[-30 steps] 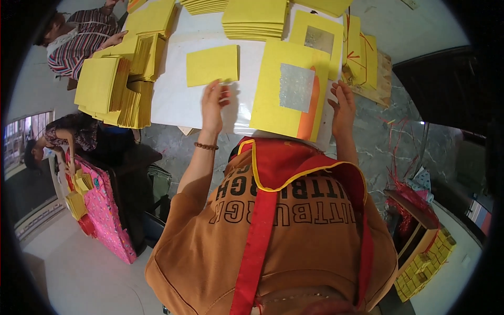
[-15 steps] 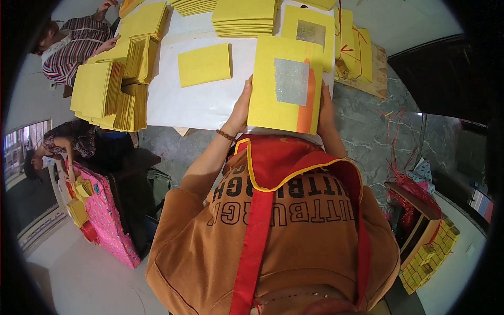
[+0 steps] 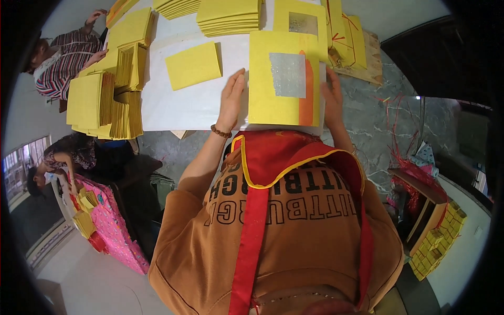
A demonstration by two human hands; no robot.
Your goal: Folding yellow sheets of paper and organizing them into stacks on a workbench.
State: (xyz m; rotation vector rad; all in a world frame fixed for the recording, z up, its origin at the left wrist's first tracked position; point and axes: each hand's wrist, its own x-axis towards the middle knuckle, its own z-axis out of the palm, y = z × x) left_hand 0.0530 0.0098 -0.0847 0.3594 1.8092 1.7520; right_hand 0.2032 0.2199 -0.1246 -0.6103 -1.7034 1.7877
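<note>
In front of me, at the table's near edge, lies a yellow paper sheet or stack (image 3: 260, 79) with a silver square and an orange stripe along its right. My left hand (image 3: 231, 100) is upright at its left side, fingers stretched and a small gap between palm and paper. On the other side, my right hand (image 3: 333, 97) has its fingers extended beside the right edge; whether it touches the paper is hard to tell. A folded yellow paper (image 3: 194, 65) rests left of my left hand. Behind the stack lies another yellow sheet with a silver patch (image 3: 303, 23).
Folded yellow paper bundles (image 3: 89, 102) crowd the white table's (image 3: 157, 107) left side, and another stack (image 3: 229, 18) stands at the back. Tied yellow bundles (image 3: 357, 44) sit on a board at right. Two people work at left, one by a pink-covered table (image 3: 119, 223).
Both hands have come away from the sides of the silver-patched yellow paper, the left one most clearly. The view has shifted slightly.
</note>
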